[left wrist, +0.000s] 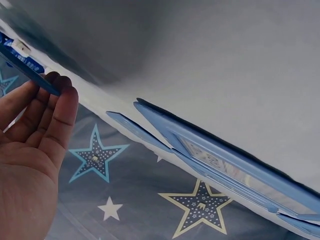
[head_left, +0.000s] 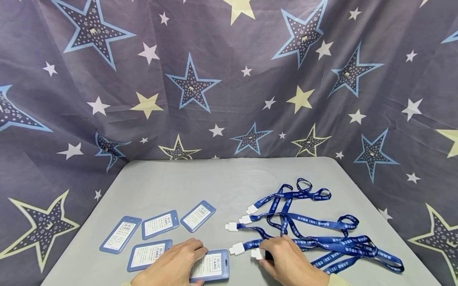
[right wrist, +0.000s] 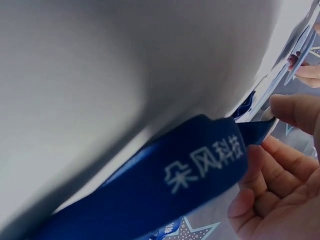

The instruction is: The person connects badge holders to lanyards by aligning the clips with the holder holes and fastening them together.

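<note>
My left hand [head_left: 173, 262] grips a blue-framed ID card holder [head_left: 210, 265] by its left side, its slotted end pointing right. In the left wrist view the holder [left wrist: 30, 72] is pinched at its edge, tilted up from the table. My right hand [head_left: 288, 260] pinches a blue lanyard [right wrist: 200, 160] close to its white plastic clip [head_left: 257, 253], which points left toward the holder. White lettering runs along the strap. A small gap separates the clip from the holder in the head view.
Several other card holders [head_left: 120, 234] lie on the left of the grey table [head_left: 214, 178]. On the right, several blue lanyards [head_left: 322, 222] lie loosely overlapping, with white clips [head_left: 237, 249] facing left. A star-patterned cloth [head_left: 222, 59] hangs behind the table.
</note>
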{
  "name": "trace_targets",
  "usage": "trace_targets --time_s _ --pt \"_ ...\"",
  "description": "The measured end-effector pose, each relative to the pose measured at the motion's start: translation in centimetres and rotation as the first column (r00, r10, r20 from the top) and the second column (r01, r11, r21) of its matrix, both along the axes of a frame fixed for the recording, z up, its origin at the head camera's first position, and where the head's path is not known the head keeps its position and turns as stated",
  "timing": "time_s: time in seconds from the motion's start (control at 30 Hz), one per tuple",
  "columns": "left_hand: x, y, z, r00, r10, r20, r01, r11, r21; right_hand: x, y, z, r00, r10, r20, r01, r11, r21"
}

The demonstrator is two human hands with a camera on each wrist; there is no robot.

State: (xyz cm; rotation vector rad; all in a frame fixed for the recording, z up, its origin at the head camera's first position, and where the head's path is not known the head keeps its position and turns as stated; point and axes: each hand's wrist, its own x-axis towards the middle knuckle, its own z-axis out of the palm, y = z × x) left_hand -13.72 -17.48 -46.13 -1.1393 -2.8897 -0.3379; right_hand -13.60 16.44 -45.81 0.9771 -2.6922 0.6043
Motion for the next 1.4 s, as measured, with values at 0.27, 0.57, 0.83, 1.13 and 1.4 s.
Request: trace_targets --time_s 0.27,0.57,0.83,1.13,1.4 --pt "-0.3 0.3 0.5 0.998 0.019 0.059 -0.017 0.999 -0.030 0.1 -0.2 0.0 1.000 0.006 -0.016 -0.006 1.000 0.008" --pt "-0.4 0.5 0.6 0.999 0.000 0.036 0.001 1.000 -0.023 0.2 -0.2 0.1 1.000 0.014 -0.019 -0.014 1.000 0.019" --pt "-0.5 0.7 0.7 1.000 -0.013 0.016 0.013 1.000 -0.004 0.4 -0.4 0.3 1.000 0.017 -0.024 -0.016 0.999 0.029" --pt "-0.5 0.9 0.7 0.999 -0.038 -0.012 0.038 0.999 0.006 0.4 -0.5 0.5 1.000 0.017 0.007 -0.017 0.999 0.044" --pt "-0.5 1.2 0.8 0.997 -0.066 -0.051 0.067 0.998 0.011 0.4 -0.5 0.1 0.991 0.083 -0.107 -0.083 0.997 0.009"
